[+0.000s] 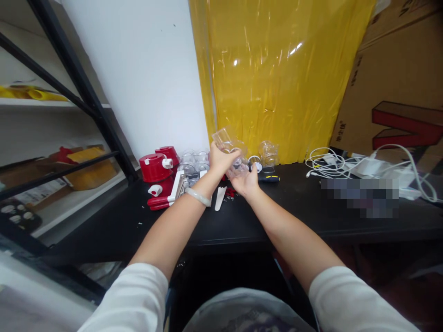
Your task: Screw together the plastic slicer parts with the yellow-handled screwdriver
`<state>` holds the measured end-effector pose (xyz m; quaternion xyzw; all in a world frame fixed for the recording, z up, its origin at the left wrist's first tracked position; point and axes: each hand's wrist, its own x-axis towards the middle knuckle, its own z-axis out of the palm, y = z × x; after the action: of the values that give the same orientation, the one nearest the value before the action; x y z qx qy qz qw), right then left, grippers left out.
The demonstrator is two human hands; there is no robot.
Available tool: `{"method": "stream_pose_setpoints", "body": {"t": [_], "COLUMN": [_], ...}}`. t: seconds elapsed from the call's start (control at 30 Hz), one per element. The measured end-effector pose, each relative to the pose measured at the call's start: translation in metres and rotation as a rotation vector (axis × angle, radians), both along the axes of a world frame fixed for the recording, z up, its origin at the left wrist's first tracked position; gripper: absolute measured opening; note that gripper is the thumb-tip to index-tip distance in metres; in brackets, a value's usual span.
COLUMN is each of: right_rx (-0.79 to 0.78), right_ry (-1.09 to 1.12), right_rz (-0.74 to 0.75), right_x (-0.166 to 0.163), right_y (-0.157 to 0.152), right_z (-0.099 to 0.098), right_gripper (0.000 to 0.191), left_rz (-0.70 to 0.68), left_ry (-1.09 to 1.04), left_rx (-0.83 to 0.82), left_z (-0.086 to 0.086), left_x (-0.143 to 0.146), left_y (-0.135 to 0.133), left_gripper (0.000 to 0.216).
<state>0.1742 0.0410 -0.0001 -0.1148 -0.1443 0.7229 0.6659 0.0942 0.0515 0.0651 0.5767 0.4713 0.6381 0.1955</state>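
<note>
Above the black table, a clear plastic part (224, 135) with a boxy upper end is held between my two hands. My left hand (221, 159) grips it from the left side, thumb across the front. From below, the fingers of my right hand (246, 182) curl round its lower end. Red round housings (152, 167) with white knobs stand to the left, and red-and-white handled pieces (173, 190) lie before them. Clear round plastic parts (188, 161) sit behind my left wrist. A white tapered strip (220, 198) and small red pieces (231, 192) lie below my hands.
More clear parts (269, 152) and a dark-and-yellow handle (270, 178) are right of my hands. White cables and adapters (368, 166) lie farther right, by a large cardboard box (391, 74). A yellow sheet (277, 83) rises behind. A black-framed shelf (83, 97) stands left.
</note>
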Motion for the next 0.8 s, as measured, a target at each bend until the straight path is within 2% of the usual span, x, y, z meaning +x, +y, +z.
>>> {"method": "stream_pose_setpoints", "body": {"t": [0.07,0.13,0.37,0.6,0.8], "right_rx": [-0.066,-0.09,-0.142,-0.239,-0.184], "right_ry": [-0.014,-0.01,-0.002,-0.129,-0.369], "right_rz": [0.027,0.061,0.021,-0.011,0.138], "right_x": [0.001,-0.001,-0.007,-0.005,-0.009], "right_y": [0.001,0.001,0.005,0.009,-0.002], "right_z": [-0.001,-0.001,-0.003,-0.01,-0.009], "right_gripper": [0.056,0.056,0.056,0.041,0.038], "left_rz": [0.032,0.05,-0.001,-0.036,-0.006], "left_ry": [-0.001,-0.001,-0.225,-0.274,-0.251], "left_rx": [0.144,0.215,0.086,0.082,0.073], "left_z": [0.008,0.01,0.001,-0.002,0.001], "left_x": [-0.006,-0.009,-0.007,-0.011,-0.022], "left_y": [0.001,0.002,0.006,0.006,0.002], "left_gripper": [0.09,0.096,0.096,0.099,0.098]}}
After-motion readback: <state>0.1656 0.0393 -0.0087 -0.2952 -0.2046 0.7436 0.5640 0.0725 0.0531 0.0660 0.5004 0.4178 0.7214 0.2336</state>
